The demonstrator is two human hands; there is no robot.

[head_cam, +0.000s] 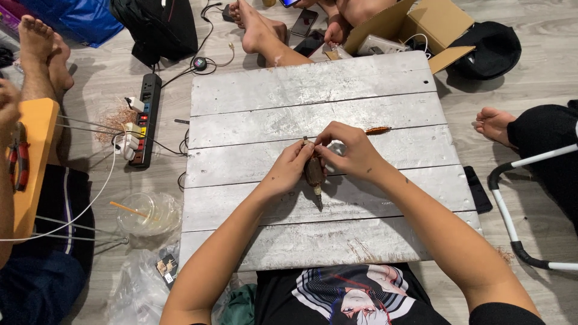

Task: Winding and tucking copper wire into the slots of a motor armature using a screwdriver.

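Both sets of fingers (313, 151) pinching the little motor rotor (313, 173) from either side near its top, shaft pointing back toward the body, just above the bench (271, 90).

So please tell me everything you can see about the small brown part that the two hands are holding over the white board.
The small brown part is a short, dark brown cylinder with a thin metal shaft sticking out at both ends; the lower end points toward the person. It looks rusty or wound with coppery wire, though details are too small to tell. It stands slightly tilted just above the white plank board. The left hand grips its side, and the right hand pinches its upper end.
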